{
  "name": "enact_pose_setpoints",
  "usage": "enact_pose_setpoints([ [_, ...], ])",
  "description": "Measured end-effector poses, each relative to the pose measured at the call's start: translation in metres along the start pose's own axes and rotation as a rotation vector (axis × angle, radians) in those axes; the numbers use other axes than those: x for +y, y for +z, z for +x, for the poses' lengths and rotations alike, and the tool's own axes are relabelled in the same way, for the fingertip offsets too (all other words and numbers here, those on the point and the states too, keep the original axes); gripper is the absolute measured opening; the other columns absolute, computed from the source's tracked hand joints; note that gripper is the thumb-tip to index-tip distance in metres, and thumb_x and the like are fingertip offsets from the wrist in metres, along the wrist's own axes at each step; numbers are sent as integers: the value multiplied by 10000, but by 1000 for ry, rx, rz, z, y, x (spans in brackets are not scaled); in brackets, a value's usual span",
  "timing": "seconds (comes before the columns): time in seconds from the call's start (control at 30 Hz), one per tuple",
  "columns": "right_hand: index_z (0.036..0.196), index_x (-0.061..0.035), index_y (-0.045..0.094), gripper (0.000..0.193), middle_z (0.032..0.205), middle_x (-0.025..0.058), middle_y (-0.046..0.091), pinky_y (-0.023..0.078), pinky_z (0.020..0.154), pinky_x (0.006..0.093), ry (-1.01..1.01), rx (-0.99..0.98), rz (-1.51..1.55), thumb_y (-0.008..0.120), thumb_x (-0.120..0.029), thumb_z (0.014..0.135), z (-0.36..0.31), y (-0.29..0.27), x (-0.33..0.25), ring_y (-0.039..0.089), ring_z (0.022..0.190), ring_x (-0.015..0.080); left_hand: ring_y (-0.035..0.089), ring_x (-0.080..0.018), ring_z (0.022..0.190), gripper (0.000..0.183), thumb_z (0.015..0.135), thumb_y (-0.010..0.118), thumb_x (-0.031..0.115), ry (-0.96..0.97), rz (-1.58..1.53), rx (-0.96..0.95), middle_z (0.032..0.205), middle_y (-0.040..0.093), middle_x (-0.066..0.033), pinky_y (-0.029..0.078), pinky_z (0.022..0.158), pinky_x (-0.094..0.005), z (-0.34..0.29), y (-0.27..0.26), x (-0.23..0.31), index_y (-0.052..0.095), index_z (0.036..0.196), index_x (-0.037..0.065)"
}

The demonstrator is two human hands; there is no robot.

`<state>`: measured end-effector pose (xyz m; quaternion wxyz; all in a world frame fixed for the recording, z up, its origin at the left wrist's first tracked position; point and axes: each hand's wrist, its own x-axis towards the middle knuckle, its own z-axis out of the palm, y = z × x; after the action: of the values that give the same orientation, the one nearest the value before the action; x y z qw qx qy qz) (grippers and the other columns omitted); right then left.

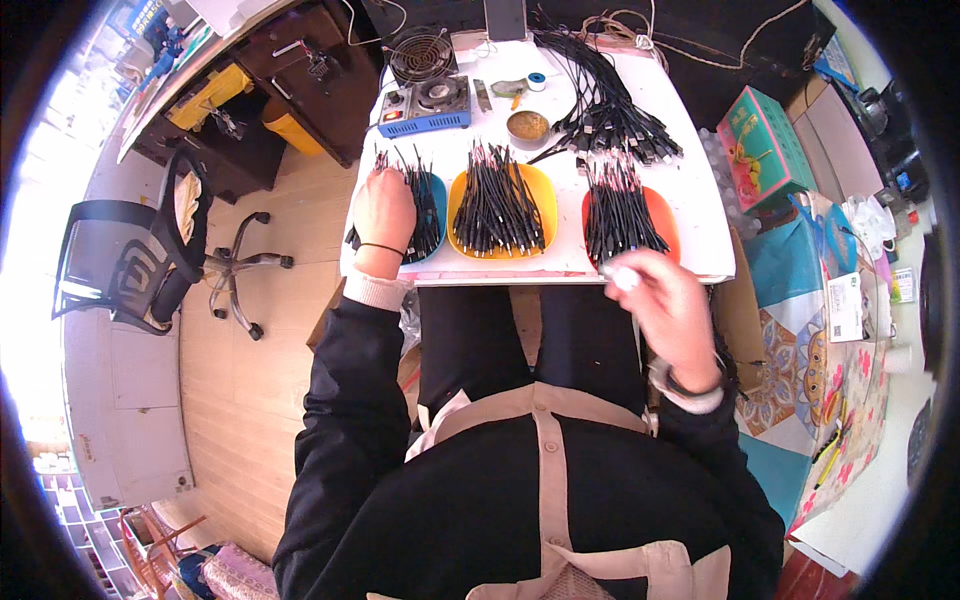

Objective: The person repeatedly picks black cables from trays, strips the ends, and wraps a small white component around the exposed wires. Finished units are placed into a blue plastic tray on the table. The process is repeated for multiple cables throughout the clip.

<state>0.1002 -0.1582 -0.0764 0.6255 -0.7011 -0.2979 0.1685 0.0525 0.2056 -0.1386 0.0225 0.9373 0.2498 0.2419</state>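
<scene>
At the table's left, my left hand [386, 212] reaches over a blue tray [438, 215] of short black cables [420, 190]. Its fingers curl down among the cable ends, and what they grip is hidden. A yellow tray [548, 195] in the middle holds a bundle of black cables [497, 212] with stripped, reddish ends at the far side. To the right, an orange-red tray [664, 222] carries a similar bundle [618, 215]. My right hand [668, 310] hovers by that tray's near edge, slightly blurred, its fingers drawn together. A white spot shows at the fingertips; I cannot make out what it is.
Behind the trays stand a blue soldering station [425, 108], a small fan [422, 55], a round tin [528, 127] and a solder spool [536, 80]. Long black cables [610, 110] heap at the back right. A green-pink box [765, 150] is right of the table, an office chair [150, 240] left.
</scene>
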Motion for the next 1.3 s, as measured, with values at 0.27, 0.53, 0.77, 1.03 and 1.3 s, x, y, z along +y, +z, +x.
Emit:
enact_pose_setpoints([
  [0.27, 841, 17, 646, 177, 768, 194, 658, 515, 664, 422, -217, 118, -777, 626, -158, 823, 138, 86, 41, 654, 734, 359, 590, -108, 613, 147, 812, 691, 138, -234, -662, 280, 663, 637, -68, 478, 611, -259, 1, -41, 0, 678, 838, -6],
  [0.53, 746, -17, 673, 201, 769, 196, 660, 519, 680, 457, -18, 107, -1036, 627, -209, 783, 157, 92, 65, 653, 752, 367, 569, -91, 801, 122, 962, 540, 62, -246, -1574, 287, 910, 613, -61, 471, 680, -206, -14, -78, 9, 513, 1066, 4],
  [0.77, 737, -15, 684, 196, 752, 199, 659, 525, 684, 448, -75, 200, -825, 641, -199, 789, 156, 86, 73, 658, 741, 368, 405, -59, 567, 76, 994, 441, 85, -400, -1828, -90, 790, 593, -82, 326, 518, -172, -60, -81, 46, 502, 1002, 41],
  [1.03, 736, -10, 699, 194, 749, 204, 662, 522, 710, 443, -143, 189, -801, 685, -203, 748, 153, 85, 77, 657, 732, 366, 351, -30, 502, 127, 1002, 473, 146, -335, -1857, -199, 720, 568, -24, 268, 458, -158, -96, -102, 77, 542, 972, 43],
  [1.3, 708, 16, 671, 209, 763, 239, 652, 525, 708, 472, -156, 127, -950, 670, -189, 746, 160, 86, 79, 655, 771, 392, 344, -36, 489, 153, 1013, 440, 161, -278, -1893, -188, 739, 573, -35, 264, 444, -168, -118, -119, 82, 541, 985, 49],
])
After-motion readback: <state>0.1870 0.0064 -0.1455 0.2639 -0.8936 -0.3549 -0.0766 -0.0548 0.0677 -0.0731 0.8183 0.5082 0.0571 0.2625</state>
